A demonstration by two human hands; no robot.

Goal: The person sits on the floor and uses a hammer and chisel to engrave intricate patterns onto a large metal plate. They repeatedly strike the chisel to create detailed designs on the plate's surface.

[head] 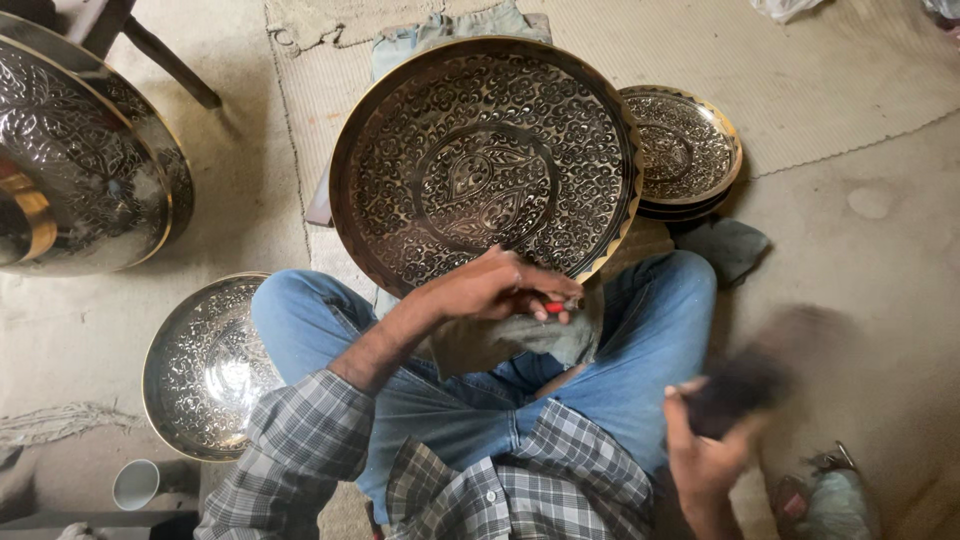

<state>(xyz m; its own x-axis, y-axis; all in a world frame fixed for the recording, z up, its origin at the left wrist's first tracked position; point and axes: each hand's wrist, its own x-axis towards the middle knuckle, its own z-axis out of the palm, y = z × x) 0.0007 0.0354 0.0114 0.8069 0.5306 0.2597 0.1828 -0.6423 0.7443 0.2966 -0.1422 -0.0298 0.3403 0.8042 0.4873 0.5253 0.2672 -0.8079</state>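
Our big engraved brass tray (485,160) leans on our crossed legs, rim under our left hand (495,290), closed on a grey cloth (555,335). We'd best brace it firmly; our blurred right hand (715,440) clasps a dark lump (735,390).

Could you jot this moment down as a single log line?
left hand: grips cloth and red-handled tool at engraved tray rim | right hand: holds dark blurred object | tray propped on lap

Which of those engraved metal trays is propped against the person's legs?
The biggest round tray, tilted up at centre with the left hand at its lower rim; the other trays lie off to the sides.
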